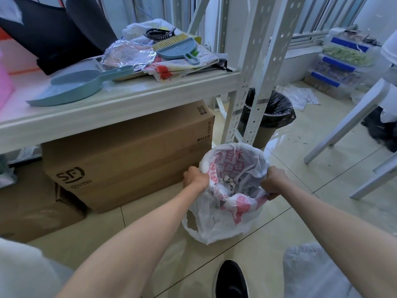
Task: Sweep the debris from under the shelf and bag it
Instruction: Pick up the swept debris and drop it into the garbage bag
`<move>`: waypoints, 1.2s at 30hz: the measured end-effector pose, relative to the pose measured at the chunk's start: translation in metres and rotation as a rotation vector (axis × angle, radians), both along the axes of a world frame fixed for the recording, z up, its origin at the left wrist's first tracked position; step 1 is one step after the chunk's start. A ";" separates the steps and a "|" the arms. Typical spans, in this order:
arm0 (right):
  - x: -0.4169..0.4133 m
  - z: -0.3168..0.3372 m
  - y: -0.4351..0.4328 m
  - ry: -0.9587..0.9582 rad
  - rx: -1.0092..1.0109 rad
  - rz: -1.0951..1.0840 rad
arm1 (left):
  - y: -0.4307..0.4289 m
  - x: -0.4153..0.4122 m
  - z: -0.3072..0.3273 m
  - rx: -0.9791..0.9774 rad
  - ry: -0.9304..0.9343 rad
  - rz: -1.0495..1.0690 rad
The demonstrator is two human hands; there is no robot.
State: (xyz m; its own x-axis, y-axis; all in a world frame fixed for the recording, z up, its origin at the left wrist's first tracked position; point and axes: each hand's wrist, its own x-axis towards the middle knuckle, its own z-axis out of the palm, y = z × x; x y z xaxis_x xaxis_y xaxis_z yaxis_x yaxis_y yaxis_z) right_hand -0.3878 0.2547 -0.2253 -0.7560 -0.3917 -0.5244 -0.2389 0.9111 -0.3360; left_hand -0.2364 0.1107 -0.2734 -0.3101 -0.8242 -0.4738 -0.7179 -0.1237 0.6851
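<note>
A white plastic bag with red print stands open on the tiled floor beside the shelf leg. Pale scraps of debris lie inside it. My left hand grips the bag's left rim and my right hand grips its right rim, holding the mouth wide. On the white shelf above lie a light-blue dustpan and a small blue brush with yellow bristles.
A large brown SF cardboard box sits under the shelf, left of the bag. A bin with a black liner stands behind the perforated shelf legs. White chair legs are at right. Small scraps dot the floor.
</note>
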 end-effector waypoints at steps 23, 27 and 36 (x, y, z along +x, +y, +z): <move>-0.013 -0.014 -0.003 0.072 -0.072 -0.017 | -0.002 -0.012 -0.014 -0.084 -0.022 -0.064; -0.016 -0.015 -0.005 0.090 -0.071 -0.015 | -0.003 -0.014 -0.015 -0.092 -0.030 -0.079; -0.017 -0.017 -0.008 0.115 -0.063 -0.008 | -0.002 -0.017 -0.012 -0.084 -0.025 -0.075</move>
